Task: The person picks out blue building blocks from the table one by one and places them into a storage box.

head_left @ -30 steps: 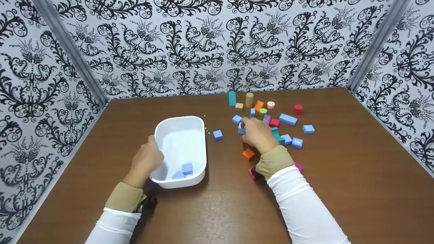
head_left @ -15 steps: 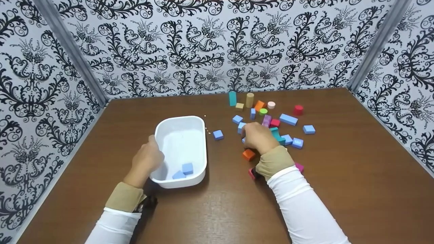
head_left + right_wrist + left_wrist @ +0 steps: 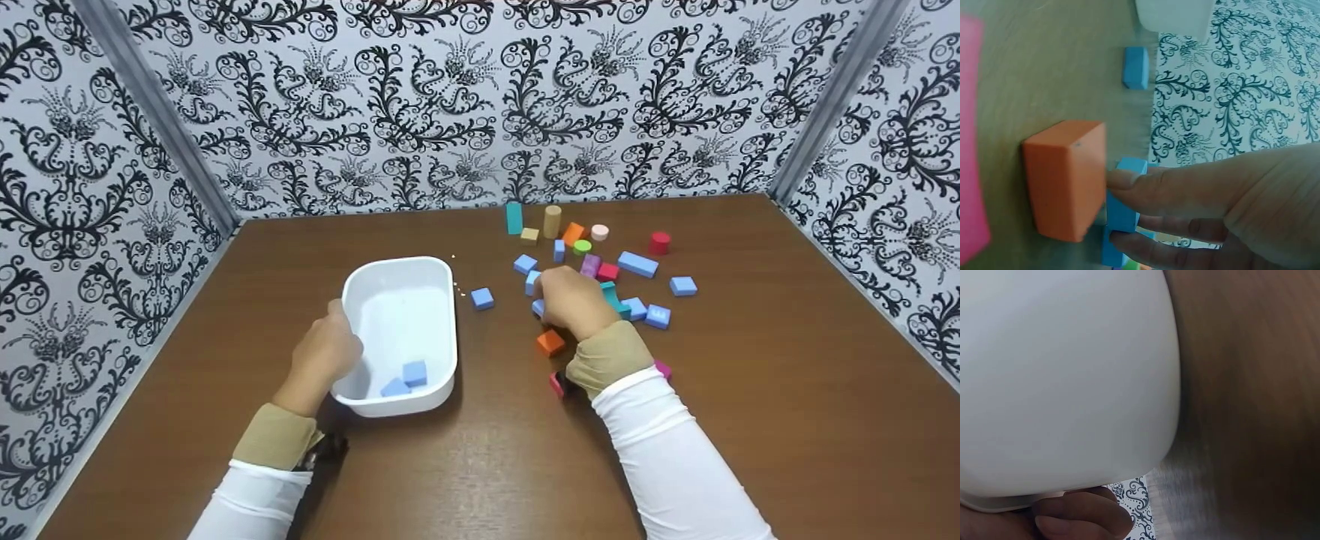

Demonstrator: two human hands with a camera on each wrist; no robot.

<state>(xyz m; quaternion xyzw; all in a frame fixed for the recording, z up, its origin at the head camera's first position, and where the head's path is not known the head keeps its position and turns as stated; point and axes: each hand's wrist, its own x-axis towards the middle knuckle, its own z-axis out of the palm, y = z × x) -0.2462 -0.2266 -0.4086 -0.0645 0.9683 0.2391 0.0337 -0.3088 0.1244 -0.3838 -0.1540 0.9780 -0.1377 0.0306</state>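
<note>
My left hand (image 3: 328, 346) grips the left rim of a white plastic tub (image 3: 405, 319), its fingers curled at the tub's edge in the left wrist view. Two blue blocks (image 3: 415, 373) lie at the tub's near end. On the right, my right hand (image 3: 574, 300) reaches down among loose toy blocks. The right wrist view has its thumb and a finger pinching a small blue block (image 3: 1122, 211); part of that block is hidden. An orange block (image 3: 550, 343) sits just nearer than the hand, and a teal curved block (image 3: 613, 301) is beside it.
Several more blue blocks (image 3: 637, 264) lie scattered around, with one blue block (image 3: 482, 298) closer to the tub. Farther back stand a tan cylinder (image 3: 552, 222) and a red cylinder (image 3: 659, 242). Patterned walls (image 3: 480, 105) enclose the brown table (image 3: 480, 465).
My right hand has come slightly nearer, from one blue block to another just in front of it. My left hand and the tub hold still.
</note>
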